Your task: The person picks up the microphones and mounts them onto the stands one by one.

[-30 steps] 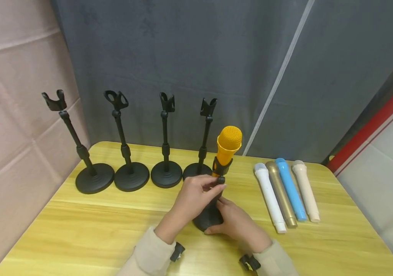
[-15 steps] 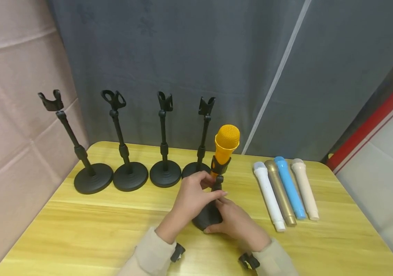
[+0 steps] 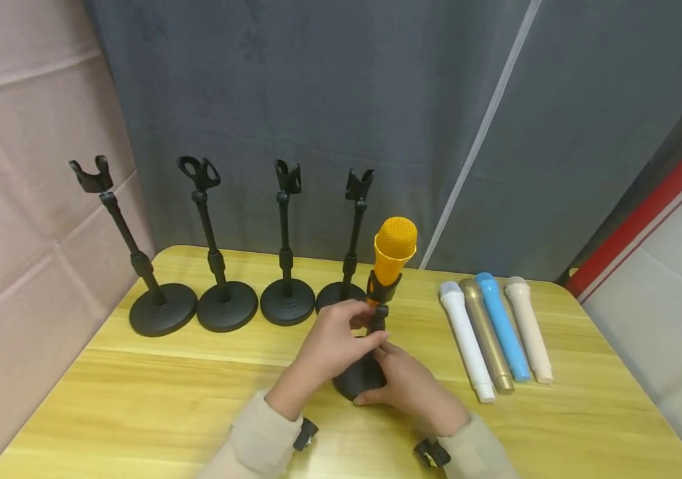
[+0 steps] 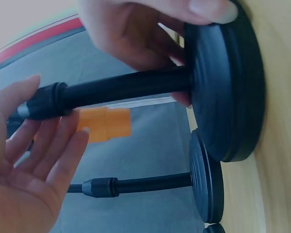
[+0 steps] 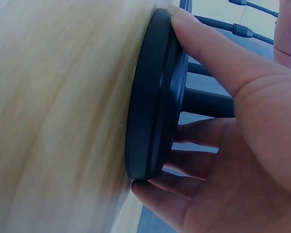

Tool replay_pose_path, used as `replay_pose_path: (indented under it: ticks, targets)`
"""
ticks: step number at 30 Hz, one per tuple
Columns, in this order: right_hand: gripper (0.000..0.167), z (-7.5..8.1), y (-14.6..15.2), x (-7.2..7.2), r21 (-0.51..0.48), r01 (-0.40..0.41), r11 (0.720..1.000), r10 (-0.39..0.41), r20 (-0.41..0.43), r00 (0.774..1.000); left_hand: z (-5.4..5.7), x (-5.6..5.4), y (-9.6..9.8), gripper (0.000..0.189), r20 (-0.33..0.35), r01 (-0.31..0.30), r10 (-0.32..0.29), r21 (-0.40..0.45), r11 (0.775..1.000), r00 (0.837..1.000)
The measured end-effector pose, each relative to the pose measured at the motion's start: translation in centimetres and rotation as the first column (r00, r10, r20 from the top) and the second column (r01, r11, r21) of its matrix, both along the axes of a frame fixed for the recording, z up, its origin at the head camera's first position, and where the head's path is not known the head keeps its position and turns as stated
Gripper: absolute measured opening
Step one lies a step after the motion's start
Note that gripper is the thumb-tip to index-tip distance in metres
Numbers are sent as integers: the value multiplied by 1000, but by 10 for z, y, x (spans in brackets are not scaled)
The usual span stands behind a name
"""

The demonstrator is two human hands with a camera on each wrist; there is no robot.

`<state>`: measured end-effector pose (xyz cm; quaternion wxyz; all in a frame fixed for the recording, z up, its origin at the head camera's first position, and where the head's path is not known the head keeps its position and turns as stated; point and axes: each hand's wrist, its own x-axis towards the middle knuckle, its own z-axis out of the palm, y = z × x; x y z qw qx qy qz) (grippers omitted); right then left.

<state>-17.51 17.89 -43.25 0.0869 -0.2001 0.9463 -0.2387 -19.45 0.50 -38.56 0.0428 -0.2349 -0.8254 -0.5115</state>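
Note:
A yellow microphone (image 3: 396, 241) sits head up in the clip of a black tabletop microphone stand (image 3: 360, 379). My left hand (image 3: 330, 340) pinches the stand's upper pole; in the left wrist view its thumb and fingers are around the dark collar (image 4: 44, 101). My right hand (image 3: 411, 389) grips the round base (image 5: 153, 102), thumb over the near rim and fingers around the far side. The base stands close on the table. The microphone's lower end (image 4: 109, 124) shows behind the pole in the left wrist view; in the head view it is mostly behind my left hand.
Several more black microphone stands with no microphones stand in a row, from the leftmost stand (image 3: 162, 307) to one partly behind my left hand (image 3: 349, 263). At right lie a white microphone (image 3: 466, 342), a gold one (image 3: 487, 336), a blue one (image 3: 502, 326) and a beige one (image 3: 529, 329).
My left fingers have slipped down from the joint under the clip to the pole, leaving the joint in sight. My right hand keeps its hold on the base.

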Motion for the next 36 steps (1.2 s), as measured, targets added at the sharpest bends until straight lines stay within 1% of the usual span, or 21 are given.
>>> replay_pose_path:
  ticks: [4, 7, 9, 15, 17, 21, 24, 29, 32, 34, 36]
  targets:
    - [97, -2, 0, -1, 5, -3, 1000, 3, -5, 1000, -3, 1, 3, 30, -16, -78, 78, -22, 997, 997]
    - [98, -2, -1, -1, 15, -3, 1000, 3, -6, 1000, -3, 2, 3, 31, -24, -112, 112, -37, 993, 993]
    - [98, -2, -1, -1, 22, -6, 1000, 6, -8, 1000, -2, 2, 3, 32, -39, -117, 115, -50, 992, 993]
    - [96, -1, -1, -1, 27, -10, 1000, 11, -19, 1000, 0, 4, 2, 30, -142, -99, 83, -111, 989, 986]
    - [96, -1, -1, -1, 27, -13, 1000, 14, -22, 1000, 1, 4, 1, 29, -165, -89, 69, -120, 989, 984]
    - [97, -1, -1, -1, 28, -17, 999, 18, -22, 1000, 1, 4, 1, 29, -183, -58, 34, -125, 990, 983]
    - [97, -1, 0, -1, 35, -14, 999, 15, -15, 1000, -1, 2, -1, 28, -188, -16, -7, -117, 993, 982]
    - [96, 0, 0, 0, 45, -15, 999, 16, -15, 1000, -5, -6, -4, 26, -170, 82, -95, -84, 993, 981]
    - [95, 1, 0, 1, 49, -23, 999, 24, -22, 999, -6, -10, -6, 26, -160, 118, -130, -79, 990, 979]
    - [95, 1, 0, 1, 53, -25, 998, 26, -22, 999, -8, -13, -7, 28, -133, 144, -150, -52, 988, 980]
    - [96, 1, 1, 2, 55, -22, 998, 23, -20, 1000, -9, -14, -7, 30, -81, 162, -163, -12, 987, 983]
